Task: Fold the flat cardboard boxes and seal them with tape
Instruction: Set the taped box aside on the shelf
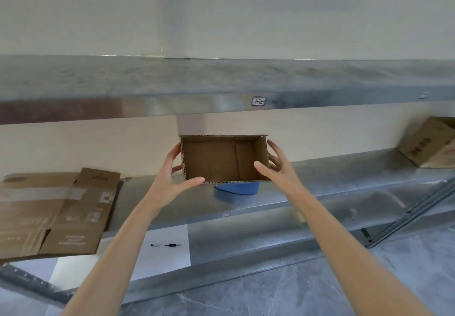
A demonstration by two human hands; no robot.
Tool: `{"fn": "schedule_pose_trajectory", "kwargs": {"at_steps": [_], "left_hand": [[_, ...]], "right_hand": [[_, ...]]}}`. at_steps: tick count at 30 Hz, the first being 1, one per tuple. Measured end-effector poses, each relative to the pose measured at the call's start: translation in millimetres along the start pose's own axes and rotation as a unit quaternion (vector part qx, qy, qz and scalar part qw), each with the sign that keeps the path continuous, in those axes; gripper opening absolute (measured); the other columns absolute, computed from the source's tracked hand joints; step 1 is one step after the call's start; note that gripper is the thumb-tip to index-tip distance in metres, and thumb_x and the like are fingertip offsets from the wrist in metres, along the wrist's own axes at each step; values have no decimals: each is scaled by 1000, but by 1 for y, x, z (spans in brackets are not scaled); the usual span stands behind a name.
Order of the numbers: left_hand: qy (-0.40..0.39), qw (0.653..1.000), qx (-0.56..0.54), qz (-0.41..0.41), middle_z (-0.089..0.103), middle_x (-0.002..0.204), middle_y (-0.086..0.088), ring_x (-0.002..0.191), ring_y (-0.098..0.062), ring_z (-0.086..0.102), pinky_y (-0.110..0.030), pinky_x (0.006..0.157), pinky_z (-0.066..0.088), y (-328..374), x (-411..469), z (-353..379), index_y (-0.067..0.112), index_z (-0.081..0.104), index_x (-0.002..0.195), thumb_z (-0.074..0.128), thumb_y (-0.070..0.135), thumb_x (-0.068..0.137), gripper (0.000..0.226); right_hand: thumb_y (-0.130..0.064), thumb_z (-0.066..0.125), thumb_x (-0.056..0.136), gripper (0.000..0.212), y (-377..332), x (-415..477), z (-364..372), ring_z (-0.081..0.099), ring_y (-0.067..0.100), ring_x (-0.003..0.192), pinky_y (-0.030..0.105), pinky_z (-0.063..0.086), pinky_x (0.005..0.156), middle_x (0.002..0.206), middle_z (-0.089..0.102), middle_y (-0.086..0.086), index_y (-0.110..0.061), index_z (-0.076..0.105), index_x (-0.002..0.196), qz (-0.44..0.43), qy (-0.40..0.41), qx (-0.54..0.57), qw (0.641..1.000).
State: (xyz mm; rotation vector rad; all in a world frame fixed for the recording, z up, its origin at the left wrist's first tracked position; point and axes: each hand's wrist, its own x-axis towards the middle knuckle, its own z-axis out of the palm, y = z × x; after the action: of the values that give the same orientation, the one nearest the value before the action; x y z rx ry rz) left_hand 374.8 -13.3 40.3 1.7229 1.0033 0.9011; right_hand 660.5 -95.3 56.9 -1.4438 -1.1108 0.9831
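Note:
A small brown cardboard box is held up above the metal shelf, its open side facing me so I see the folded flaps inside. My left hand grips its left wall, thumb along the lower front edge and fingers behind. My right hand holds the right wall, thumb on the lower front corner and fingers spread along the side. Beneath the box, a blue roll of tape rests on the shelf, partly hidden. Flat cardboard boxes lie stacked at the left.
The metal shelf runs left to right, with an upper shelf close above the box. Another cardboard box lies tilted at the far right. A white sheet with a pen lies on the lower level. Grey floor below.

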Motion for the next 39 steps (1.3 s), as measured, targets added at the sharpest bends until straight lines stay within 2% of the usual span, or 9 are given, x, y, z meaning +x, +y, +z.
{"fn": "schedule_pose_trajectory", "kwargs": {"at_steps": [5,10,14,19,25,31,33,36,39], "left_hand": [[-50,999,10,8,26,153,23,129,9,36,-21,106,33,22,19,80,37,18,153,89,48,55,122],[-92,995,14,24,32,142,34,125,6,42,-27,107,37,47,30,174,42,18,149,90,45,55,118],[-91,995,-1,38,32,147,23,129,-2,39,-23,107,36,62,41,246,37,20,152,90,36,61,115],[-87,995,-2,50,30,135,41,125,2,36,-21,102,31,85,57,317,45,24,147,88,45,58,109],[-91,994,-2,67,34,140,13,109,31,38,0,86,38,95,88,390,40,30,147,87,40,59,105],[-107,992,-32,55,37,141,8,121,-6,48,-33,99,47,88,136,465,44,29,148,89,21,68,102],[-108,992,-37,60,37,140,7,124,-11,46,-30,95,49,87,154,491,45,28,147,88,15,71,102],[-107,992,-40,51,39,141,5,122,-8,47,-29,94,51,86,178,525,45,27,146,87,15,72,100],[-110,992,-41,37,41,138,5,114,4,49,-9,83,46,86,206,555,57,21,139,86,16,74,101]], "right_hand": [[-20,92,60,116,12,-27,-95,47,17,134,41,44,110,148,46,1,-37,25,153,7,-26,-56,998],[7,86,66,100,30,-57,-191,52,16,129,28,54,93,141,54,0,-36,37,142,-12,35,-60,998],[2,86,69,84,40,-79,-256,52,8,127,29,54,93,141,53,0,-29,43,134,-11,81,-49,995],[-7,88,69,81,53,-91,-325,53,14,127,41,51,100,141,54,-5,-27,46,135,-5,122,-54,991],[-16,87,73,81,72,-86,-389,51,9,124,32,52,96,140,49,-17,-33,44,140,-5,143,-96,985],[-11,85,75,80,98,-55,-454,52,13,125,32,53,95,139,49,-13,-33,44,140,20,159,-91,983],[-11,85,75,80,105,-39,-477,51,14,125,34,52,96,139,49,-13,-32,43,139,27,162,-99,981],[-13,85,76,79,109,-13,-510,49,7,123,18,49,87,135,48,-17,-34,41,138,49,155,-110,981],[-12,84,76,78,114,13,-545,49,7,124,8,46,82,136,49,-11,-30,41,139,57,151,-123,979]]}}
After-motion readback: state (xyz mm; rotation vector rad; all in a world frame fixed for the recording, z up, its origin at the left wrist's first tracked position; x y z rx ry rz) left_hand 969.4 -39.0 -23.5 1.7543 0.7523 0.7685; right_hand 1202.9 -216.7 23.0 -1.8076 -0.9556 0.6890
